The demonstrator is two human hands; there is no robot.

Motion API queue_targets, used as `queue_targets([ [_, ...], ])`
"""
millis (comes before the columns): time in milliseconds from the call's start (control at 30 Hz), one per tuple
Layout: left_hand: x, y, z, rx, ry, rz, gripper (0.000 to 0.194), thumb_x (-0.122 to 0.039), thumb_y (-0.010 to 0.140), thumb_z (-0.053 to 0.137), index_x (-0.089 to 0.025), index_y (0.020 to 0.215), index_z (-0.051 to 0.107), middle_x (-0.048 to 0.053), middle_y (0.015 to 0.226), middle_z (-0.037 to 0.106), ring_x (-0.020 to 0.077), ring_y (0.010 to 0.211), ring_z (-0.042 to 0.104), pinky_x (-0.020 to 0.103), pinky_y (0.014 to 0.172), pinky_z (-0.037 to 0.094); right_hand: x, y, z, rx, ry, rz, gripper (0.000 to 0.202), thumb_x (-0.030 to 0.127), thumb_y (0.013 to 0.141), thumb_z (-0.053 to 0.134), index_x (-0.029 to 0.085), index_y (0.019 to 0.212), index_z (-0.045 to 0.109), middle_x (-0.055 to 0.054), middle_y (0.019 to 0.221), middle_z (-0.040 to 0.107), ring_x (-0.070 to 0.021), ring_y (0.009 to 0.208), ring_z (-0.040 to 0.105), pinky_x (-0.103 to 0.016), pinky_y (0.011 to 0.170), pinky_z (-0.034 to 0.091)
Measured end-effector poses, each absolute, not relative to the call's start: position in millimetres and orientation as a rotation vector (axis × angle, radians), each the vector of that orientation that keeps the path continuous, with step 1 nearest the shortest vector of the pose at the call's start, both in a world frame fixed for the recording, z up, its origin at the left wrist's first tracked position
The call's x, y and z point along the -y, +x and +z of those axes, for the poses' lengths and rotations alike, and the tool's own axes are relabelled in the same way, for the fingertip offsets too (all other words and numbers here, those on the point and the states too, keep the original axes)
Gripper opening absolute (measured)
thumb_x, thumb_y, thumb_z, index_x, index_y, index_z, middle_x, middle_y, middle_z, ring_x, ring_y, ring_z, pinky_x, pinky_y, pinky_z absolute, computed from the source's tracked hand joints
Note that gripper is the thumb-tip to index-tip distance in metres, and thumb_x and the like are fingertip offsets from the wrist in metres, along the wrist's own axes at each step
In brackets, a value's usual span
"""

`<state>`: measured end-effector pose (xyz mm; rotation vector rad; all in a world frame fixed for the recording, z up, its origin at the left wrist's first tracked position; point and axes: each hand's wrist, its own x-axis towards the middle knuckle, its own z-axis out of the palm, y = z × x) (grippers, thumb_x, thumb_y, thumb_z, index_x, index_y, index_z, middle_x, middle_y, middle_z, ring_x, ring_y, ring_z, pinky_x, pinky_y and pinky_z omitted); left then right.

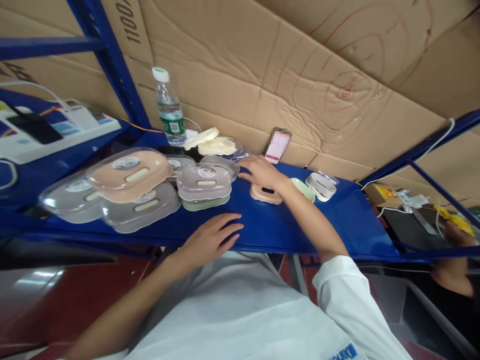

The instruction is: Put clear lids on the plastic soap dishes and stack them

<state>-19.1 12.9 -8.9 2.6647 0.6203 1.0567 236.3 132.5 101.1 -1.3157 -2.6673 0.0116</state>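
Observation:
My right hand [260, 171] reaches over a peach soap-dish-like tray [264, 196], its fingers stretched left and somewhat apart, with nothing visible in them. Beyond its fingertips lie crinkled clear plastic and cream oval pieces [217, 146]. My left hand [212, 237] hovers near the shelf's front edge, open, fingers spread. Left of both hands are several lidded boxes: a grey one [204, 182] on a green one [206, 204], and a peach one [131, 175] on grey ones [144, 207]. Right of my right forearm lie a pale green oval piece [303, 190] and a white tray [321, 186].
The blue shelf [270, 225] has upright posts at both ends and a cardboard backing [225, 65]. A water bottle [170, 110] and a phone [278, 145] stand at the back. A power strip [60, 130] lies left. Another person's arm [453, 275] shows at far right.

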Motion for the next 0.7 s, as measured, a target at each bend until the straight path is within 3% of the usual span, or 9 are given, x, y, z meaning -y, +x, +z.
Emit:
queue_targets([
  [100,-13,-19,-10,-0.605,2.672,1.045,0.024,-0.026,0.11,0.057,-0.022,0.126,0.074,0.01,0.139,0.071,0.0235,0.126,0.071,0.042,0.11,0.061,-161,216,87,2.788,-1.261,0.197,0.015,0.017,0.097,0.079,0.018,0.112,0.079,-0.009,0.12,0.081,-0.0255,0.113,0.072,-0.039,0.105,0.05],
  [200,-14,-19,-11,-0.564,2.714,1.001,0.022,-0.025,0.11,0.056,-0.022,0.122,0.074,0.01,0.139,0.07,0.0245,0.126,0.071,0.043,0.109,0.06,-164,225,78,2.757,-1.252,0.264,0.009,0.017,0.102,0.069,0.017,0.105,0.078,-0.008,0.111,0.081,-0.0216,0.103,0.073,-0.035,0.099,0.052],
  [300,-15,-19,-12,-0.546,2.724,0.986,0.021,-0.025,0.11,0.056,-0.022,0.121,0.074,0.011,0.139,0.07,0.0244,0.125,0.071,0.043,0.108,0.061,-148,259,85,2.55,-1.206,0.383,0.019,0.032,0.107,0.062,0.017,0.108,0.074,-0.009,0.111,0.079,-0.0217,0.102,0.072,-0.035,0.096,0.054],
  [400,-14,-20,-12,-0.558,2.728,0.98,0.022,-0.025,0.111,0.055,-0.022,0.123,0.073,0.01,0.14,0.07,0.0242,0.127,0.07,0.043,0.11,0.06,-121,300,99,2.197,-1.223,0.508,0.036,0.055,0.106,0.059,0.021,0.106,0.069,-0.007,0.107,0.076,-0.0234,0.101,0.071,-0.038,0.097,0.056],
  [467,-13,-20,-10,-0.565,2.728,1.003,0.024,-0.024,0.11,0.055,-0.023,0.129,0.071,0.01,0.143,0.068,0.0244,0.129,0.069,0.044,0.112,0.059,-96,323,102,1.926,-1.263,0.583,0.041,0.062,0.106,0.054,0.023,0.107,0.065,-0.006,0.102,0.074,-0.0238,0.097,0.071,-0.04,0.094,0.059],
  [567,-8,-20,-7,-0.631,2.703,1.078,0.036,-0.026,0.109,0.058,-0.024,0.145,0.062,0.015,0.159,0.055,0.0285,0.14,0.063,0.046,0.113,0.06,-44,343,90,1.605,-1.304,0.711,0.04,0.059,0.108,0.045,0.025,0.111,0.064,-0.007,0.096,0.073,-0.0243,0.087,0.072,-0.04,0.081,0.062],
  [700,-1,-15,-6,-0.722,2.685,1.184,0.047,-0.03,0.105,0.067,-0.027,0.151,0.058,0.019,0.173,0.034,0.0358,0.15,0.055,0.049,0.11,0.062,29,334,48,1.534,-1.348,0.817,0.043,0.057,0.108,0.048,0.022,0.12,0.069,-0.01,0.092,0.076,-0.0267,0.082,0.074,-0.04,0.072,0.064],
])
